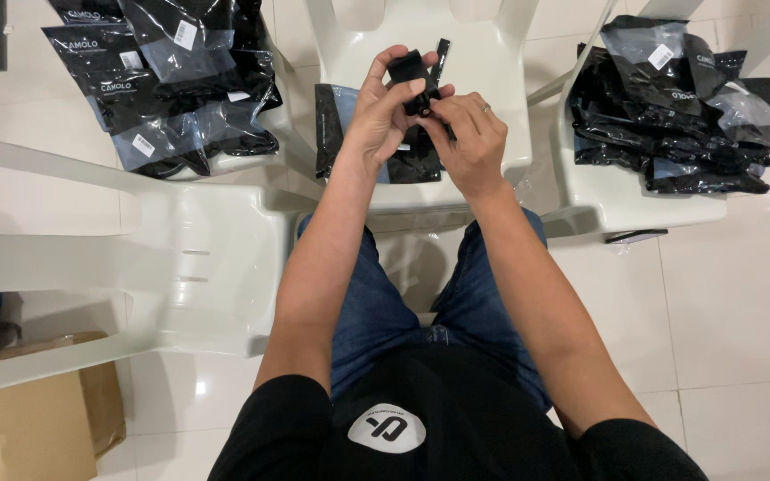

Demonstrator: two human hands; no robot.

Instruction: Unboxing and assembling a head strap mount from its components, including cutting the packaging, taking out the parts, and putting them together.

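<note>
My shirt [430, 419] sits lowest; above my knees, my left hand [383, 111] clasps the black strap [409, 73] over the middle chair [483, 62]. My right hand [470, 134] pinches its end. I'd keep both grips firm and close together.

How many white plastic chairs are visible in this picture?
4: one chair ahead of the hands, one at right holding bags, one at left, one at upper left under bags. More may be hidden.

Both bare forearms extend toward twelve o'clock, meeting at centre; the left hand [383, 111] cups with fingers curled, the right hand [470, 134] pinches at its eleven o'clock.
</note>
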